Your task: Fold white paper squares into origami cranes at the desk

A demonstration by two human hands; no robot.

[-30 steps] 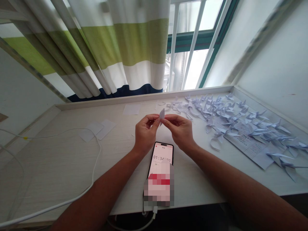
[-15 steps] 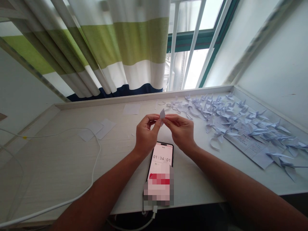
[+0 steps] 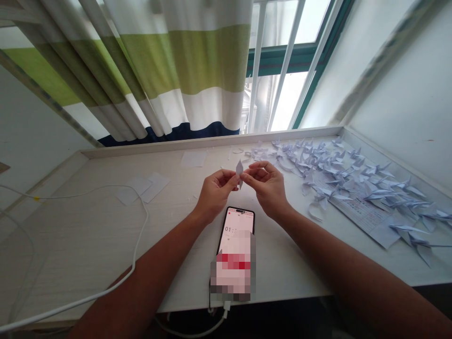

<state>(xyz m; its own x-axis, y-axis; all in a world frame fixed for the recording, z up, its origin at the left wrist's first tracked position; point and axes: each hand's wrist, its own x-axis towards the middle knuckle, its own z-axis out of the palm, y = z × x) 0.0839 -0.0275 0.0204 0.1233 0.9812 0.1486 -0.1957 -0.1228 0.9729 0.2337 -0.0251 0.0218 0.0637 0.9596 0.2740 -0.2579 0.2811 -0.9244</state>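
Found left hand closed, pinching paper, folded and upright, between thumb and fingertips; found right hand with fingers half curled and thumb tip at the paper's right edge; cannot tell whether gripping; located paper between both hands, held above desk; noted phone lit, lying nearer than the hands, plugged in at near end; noted cranes massed beyond and right of right hand, some over printed sheet; noted overlapping sheets left of left hand, with cable looping past these.
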